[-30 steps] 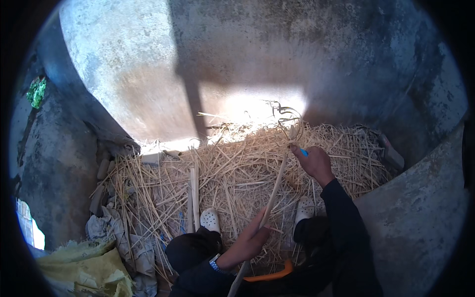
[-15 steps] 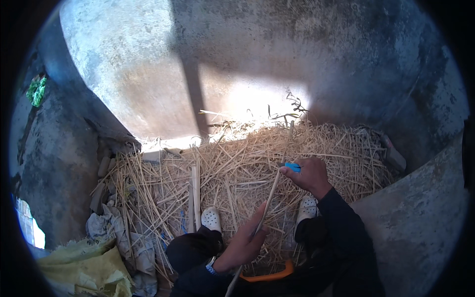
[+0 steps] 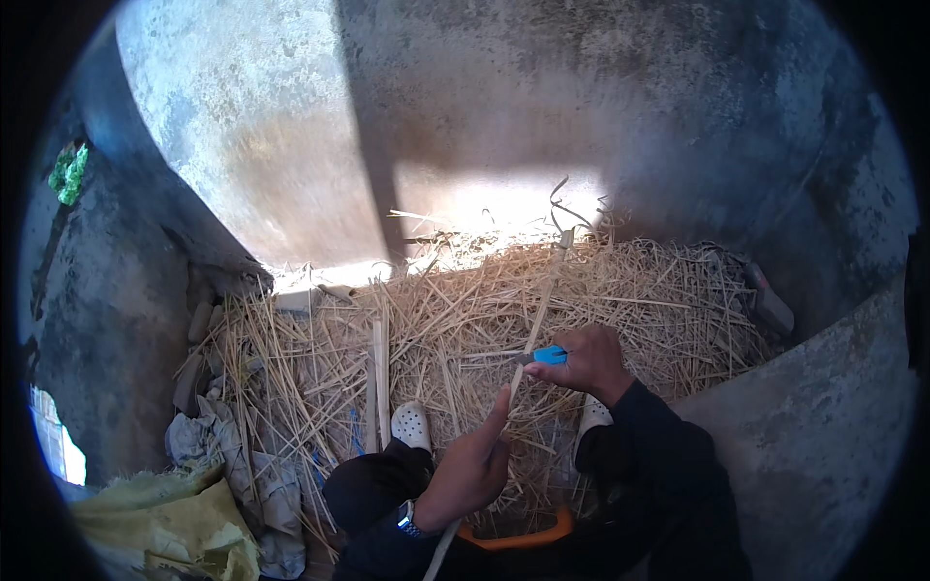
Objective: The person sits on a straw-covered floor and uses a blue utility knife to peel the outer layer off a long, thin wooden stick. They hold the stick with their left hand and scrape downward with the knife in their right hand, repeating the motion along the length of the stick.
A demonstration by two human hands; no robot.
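A long, pale, narrow strip, perhaps cane or bamboo (image 3: 539, 320), slants from my lap up toward the sunlit wall. My left hand (image 3: 465, 476) is closed round its lower part, index finger laid along it. In my right hand (image 3: 593, 360) is a small knife with a blue handle (image 3: 550, 355). The blade points left and meets the strip just above my left fingertip, and my right thumb presses beside it. Thin curled slivers (image 3: 559, 197) show by the strip's far end.
Loose straw-like shavings (image 3: 465, 300) cover the ground before a concrete wall (image 3: 484, 116). My pale clogs (image 3: 411, 427) stand among them. Between my legs is a curved orange piece (image 3: 528, 538). Yellow sacking (image 3: 174, 523) and grey cloth lie at left, a dark block (image 3: 771, 300) at right.
My right hand and the knife have come down along the strip toward my left hand. More of the strip now shows beyond the blade, and my left hand has shifted slightly left.
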